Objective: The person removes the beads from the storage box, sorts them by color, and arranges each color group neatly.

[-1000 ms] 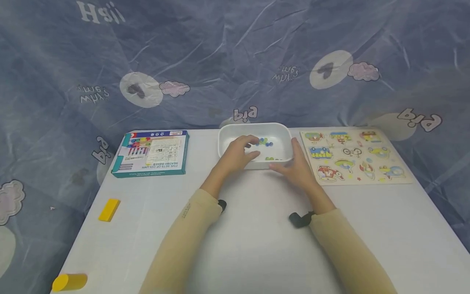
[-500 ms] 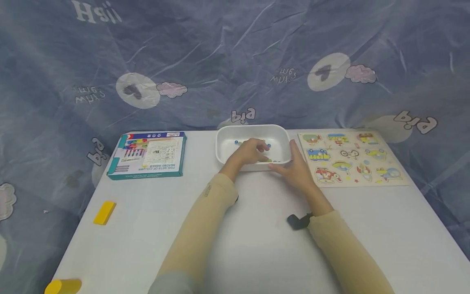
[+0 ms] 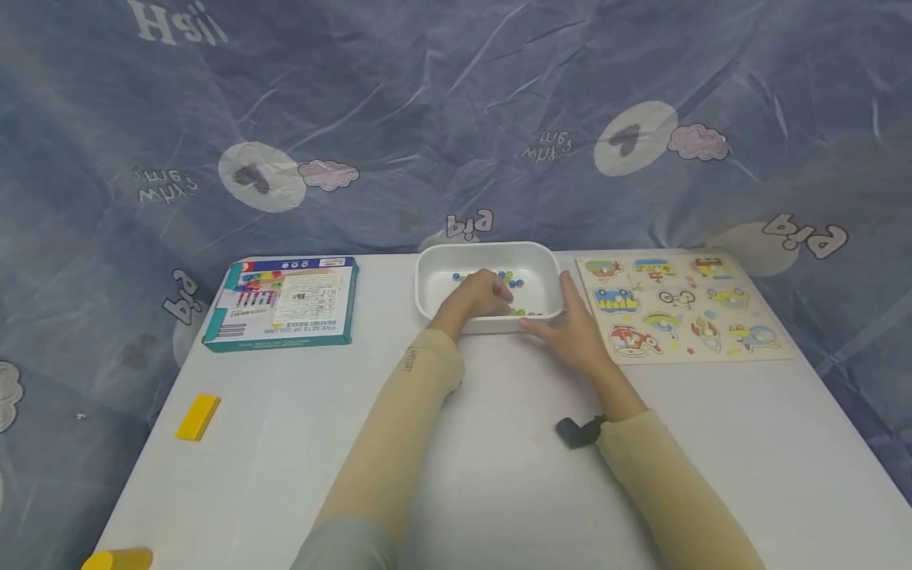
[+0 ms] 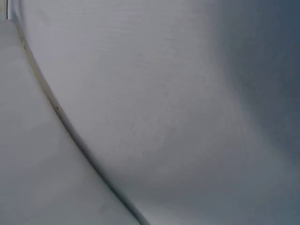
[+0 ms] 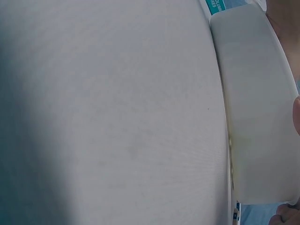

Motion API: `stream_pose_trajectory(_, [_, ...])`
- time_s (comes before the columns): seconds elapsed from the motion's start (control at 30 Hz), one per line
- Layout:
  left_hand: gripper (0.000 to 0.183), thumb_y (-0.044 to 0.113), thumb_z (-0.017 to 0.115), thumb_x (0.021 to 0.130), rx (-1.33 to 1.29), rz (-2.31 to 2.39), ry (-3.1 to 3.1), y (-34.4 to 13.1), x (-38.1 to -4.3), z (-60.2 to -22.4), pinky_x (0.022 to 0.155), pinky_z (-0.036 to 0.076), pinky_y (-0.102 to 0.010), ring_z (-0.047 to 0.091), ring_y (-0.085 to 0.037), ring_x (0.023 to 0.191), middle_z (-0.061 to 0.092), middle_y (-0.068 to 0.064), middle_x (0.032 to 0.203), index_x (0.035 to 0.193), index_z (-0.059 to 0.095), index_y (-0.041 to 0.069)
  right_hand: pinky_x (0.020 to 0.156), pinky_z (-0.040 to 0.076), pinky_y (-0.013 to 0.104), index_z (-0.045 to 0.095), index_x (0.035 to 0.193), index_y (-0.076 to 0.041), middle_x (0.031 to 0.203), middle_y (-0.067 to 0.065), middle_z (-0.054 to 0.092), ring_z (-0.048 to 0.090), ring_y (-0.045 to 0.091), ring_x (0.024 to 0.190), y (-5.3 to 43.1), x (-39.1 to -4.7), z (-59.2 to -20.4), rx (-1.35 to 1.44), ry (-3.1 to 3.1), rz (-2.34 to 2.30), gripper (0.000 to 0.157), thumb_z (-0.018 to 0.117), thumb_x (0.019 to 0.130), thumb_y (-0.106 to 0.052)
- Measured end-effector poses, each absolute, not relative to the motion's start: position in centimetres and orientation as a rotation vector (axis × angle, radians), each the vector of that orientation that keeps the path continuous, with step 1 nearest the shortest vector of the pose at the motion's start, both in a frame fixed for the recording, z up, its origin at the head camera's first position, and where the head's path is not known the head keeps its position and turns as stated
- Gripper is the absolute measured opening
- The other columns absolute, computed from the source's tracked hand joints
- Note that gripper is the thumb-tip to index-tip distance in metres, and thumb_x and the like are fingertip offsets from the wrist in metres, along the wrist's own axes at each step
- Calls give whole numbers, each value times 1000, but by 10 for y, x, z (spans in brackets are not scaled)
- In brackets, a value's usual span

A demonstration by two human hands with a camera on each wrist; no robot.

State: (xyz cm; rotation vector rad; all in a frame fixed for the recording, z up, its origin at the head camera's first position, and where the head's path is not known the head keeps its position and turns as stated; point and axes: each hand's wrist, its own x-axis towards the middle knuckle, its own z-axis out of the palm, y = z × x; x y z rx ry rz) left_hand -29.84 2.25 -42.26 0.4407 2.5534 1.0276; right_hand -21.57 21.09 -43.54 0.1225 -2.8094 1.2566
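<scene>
Compared with one second ago, the left hand point(image 3: 479, 294) is deeper inside the white tray point(image 3: 484, 325), which stands at the centre of the frame on the counter point(image 3: 499, 451). Its fingers, spread at that time, are now bent downward, near the green beads point(image 3: 518, 312) along the front wall. Whether they pinch a bead, I cannot tell. The blue beads point(image 3: 516, 283) behind the knuckles show more fully than half a second ago. In my judgement, this means that the hand is passing from reaching to picking or sorting among the beads. The right hand point(image 3: 575, 332) keeps its hold at the tray's right front corner, probably for steadying it.

Only the head view shows the beads. The right wrist view gives the outer wall instead, with the thumb point(image 5: 296, 115) at the rim on the right edge and bent fingers point(image 5: 284, 215) beyond the tray's end, at lower right. The left wrist view shows no fingers, only pale surfaces and a dark edge.
</scene>
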Motion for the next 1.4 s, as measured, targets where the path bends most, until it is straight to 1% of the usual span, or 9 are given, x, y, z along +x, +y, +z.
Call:
stream_pose_trajectory(0.27, [23, 17, 72, 79, 502, 972, 2541, 21, -298, -424, 89, 48, -34, 61, -16, 90, 69, 0, 94, 102, 73, 17, 115, 20, 51, -2, 152, -26, 160, 2, 8, 15, 29, 146, 208, -213, -436, 132, -2804, 1265, 112, 72, 73, -57])
stream_pose_trajectory(0.43, [22, 21, 74, 79, 572, 962, 2508, 22, -302, -427, 83, 48, -31, 60, -14, 86, 68, 2, 91, 102, 73, 20, 112, 26, 51, 0, 152, -30, 159, 4, 17, 25, 30, 143, 206, -213, -435, 158, -2779, 1289, 110, 72, 72, -58])
stream_pose_trajectory(0.5, [22, 23, 73, 80, 610, 935, 2510, 22, -303, -428, 83, 48, -30, 59, -14, 86, 67, 3, 91, 102, 73, 21, 111, 27, 52, 3, 152, -28, 158, 5, 20, 28, 31, 142, 205, -214, -435, 170, -2768, 1302, 110, 73, 73, -56])
stream_pose_trajectory(0.63, [19, 25, 71, 83, 664, 866, 2535, 24, -304, -429, 83, 47, -28, 57, -13, 87, 66, 2, 93, 102, 72, 21, 113, 24, 51, 1, 153, -24, 159, 5, 16, 23, 30, 144, 204, -214, -434, 166, -2777, 1312, 112, 74, 73, -55])
stream_pose_trajectory(0.77, [18, 21, 69, 84, 681, 896, 2556, 24, -303, -426, 80, 46, -26, 55, -12, 84, 63, 2, 90, 102, 72, 20, 111, 28, 49, 10, 152, -20, 152, 10, 29, 33, 29, 137, 203, -217, -436, 203, -2745, 1361, 108, 76, 72, -51])
stream_pose_trajectory(0.83, [18, 21, 68, 85, 695, 947, 2560, 24, -302, -423, 74, 46, -26, 53, -13, 77, 61, 1, 83, 102, 72, 18, 107, 31, 48, 16, 150, -19, 145, 10, 36, 40, 28, 130, 204, -219, -437, 222, -2724, 1396, 105, 78, 71, -49])
stream_pose_trajectory(0.97, [17, 22, 70, 84, 749, 1052, 2559, 25, -299, -413, 67, 42, -23, 48, -11, 69, 54, 1, 72, 100, 72, 16, 108, 31, 47, 13, 151, -18, 148, 10, 32, 38, 27, 132, 208, -222, -438, 219, -2742, 1410, 108, 77, 71, -51])
stream_pose_trajectory(1.2, [18, 27, 70, 85, 878, 1114, 2568, 18, -285, -381, 69, 40, -21, 45, -9, 69, 50, 4, 73, 101, 71, 18, 116, 20, 49, -5, 152, -21, 160, 5, 7, 16, 26, 146, 212, -225, -438, 130, -2841, 1354, 121, 73, 69, -62])
stream_pose_trajectory(1.4, [19, 29, 71, 84, 913, 1232, 2570, -11, -262, -351, 63, 39, -24, 42, -10, 66, 47, 3, 72, 100, 70, 20, 113, 24, 51, -6, 152, -24, 159, 6, 11, 24, 29, 142, 214, -226, -435, 110, -2835, 1404, 120, 75, 70, -58])
